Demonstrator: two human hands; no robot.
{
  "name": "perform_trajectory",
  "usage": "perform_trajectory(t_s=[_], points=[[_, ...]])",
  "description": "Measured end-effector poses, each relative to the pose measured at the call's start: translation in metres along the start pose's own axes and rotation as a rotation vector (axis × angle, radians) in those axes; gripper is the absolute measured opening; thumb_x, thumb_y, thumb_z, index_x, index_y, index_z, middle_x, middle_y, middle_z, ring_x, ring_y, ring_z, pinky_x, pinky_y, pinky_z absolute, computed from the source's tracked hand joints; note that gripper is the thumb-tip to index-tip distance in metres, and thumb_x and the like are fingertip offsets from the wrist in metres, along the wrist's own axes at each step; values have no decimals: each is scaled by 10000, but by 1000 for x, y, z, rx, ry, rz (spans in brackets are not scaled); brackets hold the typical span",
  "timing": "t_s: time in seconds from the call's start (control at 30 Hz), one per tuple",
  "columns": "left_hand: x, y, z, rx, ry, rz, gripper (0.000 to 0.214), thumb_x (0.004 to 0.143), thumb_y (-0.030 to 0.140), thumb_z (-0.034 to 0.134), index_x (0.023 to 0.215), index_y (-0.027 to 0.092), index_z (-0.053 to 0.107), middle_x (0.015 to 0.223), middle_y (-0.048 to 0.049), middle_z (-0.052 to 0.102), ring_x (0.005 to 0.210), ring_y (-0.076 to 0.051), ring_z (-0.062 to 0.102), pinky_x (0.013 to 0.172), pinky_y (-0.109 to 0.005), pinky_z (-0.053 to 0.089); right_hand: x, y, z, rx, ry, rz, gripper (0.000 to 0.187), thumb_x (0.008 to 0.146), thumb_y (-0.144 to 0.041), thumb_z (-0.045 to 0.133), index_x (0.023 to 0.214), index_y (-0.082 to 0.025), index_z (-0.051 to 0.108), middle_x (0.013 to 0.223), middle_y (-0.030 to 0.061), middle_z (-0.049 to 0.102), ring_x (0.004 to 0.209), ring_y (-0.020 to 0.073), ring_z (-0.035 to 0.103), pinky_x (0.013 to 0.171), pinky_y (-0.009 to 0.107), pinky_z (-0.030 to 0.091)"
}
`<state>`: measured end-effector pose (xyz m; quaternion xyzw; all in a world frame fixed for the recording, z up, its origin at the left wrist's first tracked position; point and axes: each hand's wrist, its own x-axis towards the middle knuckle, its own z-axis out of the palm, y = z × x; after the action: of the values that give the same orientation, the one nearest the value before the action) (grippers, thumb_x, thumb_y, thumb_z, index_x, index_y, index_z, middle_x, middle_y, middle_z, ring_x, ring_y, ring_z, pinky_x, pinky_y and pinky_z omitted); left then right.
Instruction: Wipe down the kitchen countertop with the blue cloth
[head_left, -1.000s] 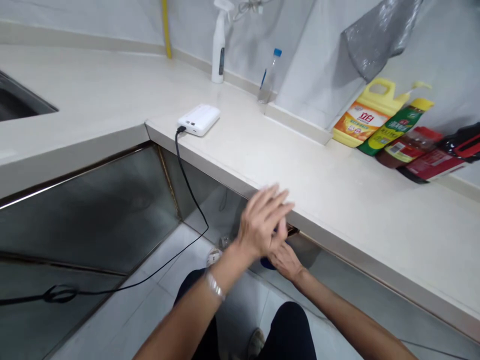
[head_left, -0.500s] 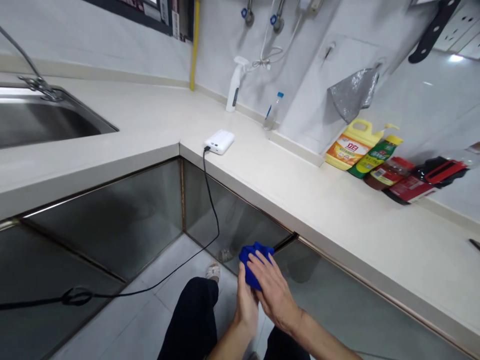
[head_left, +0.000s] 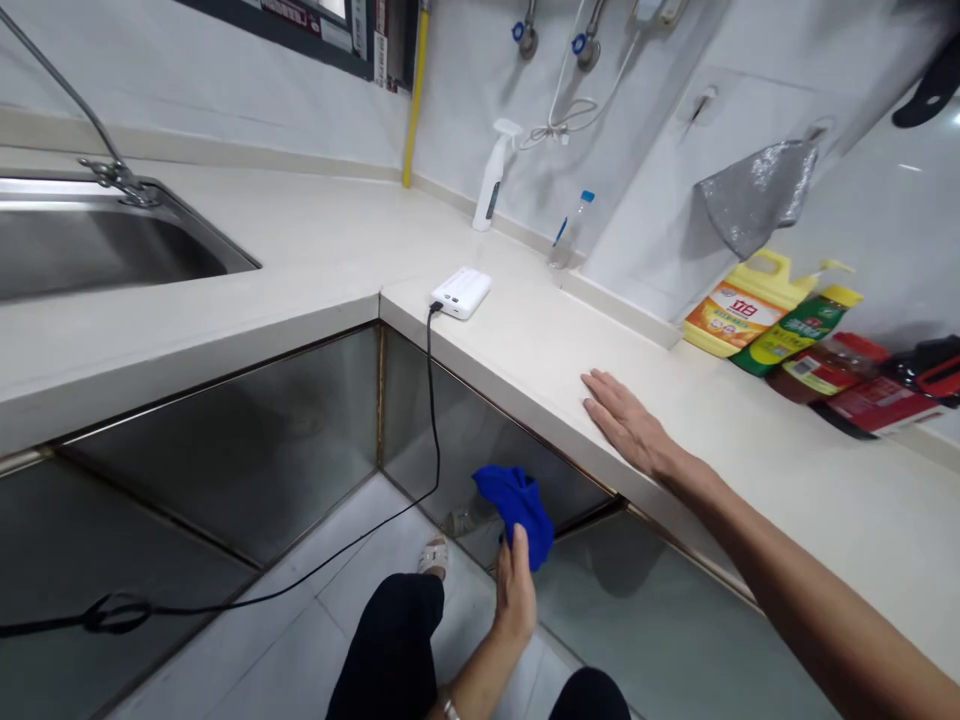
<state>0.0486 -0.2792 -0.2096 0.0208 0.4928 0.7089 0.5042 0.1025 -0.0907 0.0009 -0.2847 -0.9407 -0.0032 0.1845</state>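
My left hand (head_left: 516, 588) is low in front of the cabinet doors, fingers closed round a crumpled blue cloth (head_left: 517, 502) that sticks up above them. My right hand (head_left: 624, 420) lies flat and open on the cream countertop (head_left: 525, 340), palm down near its front edge, holding nothing. A white power bank (head_left: 461, 292) sits on the counter corner to the left of that hand, with a black cable (head_left: 433, 400) hanging down from it to the floor.
A steel sink (head_left: 90, 245) with a tap is at the left. A white spray bottle (head_left: 490, 186) and small clear bottle (head_left: 569, 230) stand by the wall. Detergent and sauce bottles (head_left: 780, 320) line the right wall. Steel cabinet fronts (head_left: 225, 440) run below; my legs are beneath.
My right hand left the blue cloth and rose onto the countertop, now lying flat. My left hand alone keeps the cloth. The view shifted slightly.
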Motion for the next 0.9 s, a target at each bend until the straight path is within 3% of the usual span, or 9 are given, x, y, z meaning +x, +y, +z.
perform_trajectory(t_s=[0.1, 0.23, 0.33, 0.4, 0.53, 0.6, 0.7, 0.9], points=[[26, -14, 23, 297, -57, 235, 657, 953, 471, 335, 1477, 75, 367, 1602, -120, 240, 1499, -204, 150, 1249, -336, 49, 6, 12, 22, 5, -132, 50, 579, 1005, -576, 287, 1487, -273, 391, 1577, 57, 343, 1456, 264, 298, 1203, 524, 266], [51, -38, 56, 529, 31, 336, 735, 933, 480, 294, 1502, 15, 261, 1628, -152, 100, 1511, -213, -20, 1247, -375, -25, -1, 11, 22, 12, -101, 55, 566, 1003, -576, 305, 1498, -307, 366, 1581, 28, 340, 1456, 255, 302, 1209, 513, 266], [67, -46, 69, 602, 139, 377, 731, 916, 495, 316, 1447, -6, 344, 1619, -204, 97, 1509, -243, -53, 1249, -406, -12, -1, 7, 17, 31, -85, 68, 539, 1001, -563, 337, 1481, -325, 387, 1568, 17, 366, 1444, 258, 328, 1195, 523, 292], [82, -39, 71, 616, 227, 406, 686, 914, 507, 313, 1356, 4, 463, 1605, -230, 136, 1506, -272, -69, 1248, -443, -12, 0, 6, 16, 43, -79, 75, 526, 997, -557, 356, 1470, -332, 404, 1561, 13, 378, 1439, 261, 339, 1189, 530, 301], [119, 0, 63, 528, 484, 467, 694, 926, 546, 277, 1268, -3, 528, 1565, -273, 221, 1508, -315, 6, 1246, -491, 75, 1, 4, 15, 44, -84, 93, 508, 990, -547, 376, 1462, -361, 412, 1559, -9, 379, 1432, 268, 352, 1180, 537, 313], [137, 19, 55, 491, 575, 565, 695, 929, 569, 297, 1281, 13, 522, 1551, -272, 259, 1502, -324, 92, 1240, -507, 122, 0, 3, 14, 39, -95, 111, 504, 989, -544, 378, 1466, -382, 400, 1564, -26, 369, 1432, 267, 351, 1176, 541, 317], [163, 37, 38, 471, 647, 702, 670, 925, 596, 334, 1246, 50, 556, 1531, -269, 301, 1489, -328, 160, 1232, -527, 149, -1, 1, 13, 26, -117, 147, 507, 986, -555, 373, 1469, -403, 386, 1569, -41, 359, 1432, 273, 350, 1166, 561, 326], [213, 82, -2, 488, 706, 835, 660, 917, 615, 371, 1238, 77, 579, 1509, -247, 361, 1490, -314, 169, 1236, -520, 138, -2, -2, 11, -23, -143, 171, 533, 976, -566, 368, 1482, -396, 372, 1575, -42, 347, 1434, 292, 343, 1167, 580, 316]])
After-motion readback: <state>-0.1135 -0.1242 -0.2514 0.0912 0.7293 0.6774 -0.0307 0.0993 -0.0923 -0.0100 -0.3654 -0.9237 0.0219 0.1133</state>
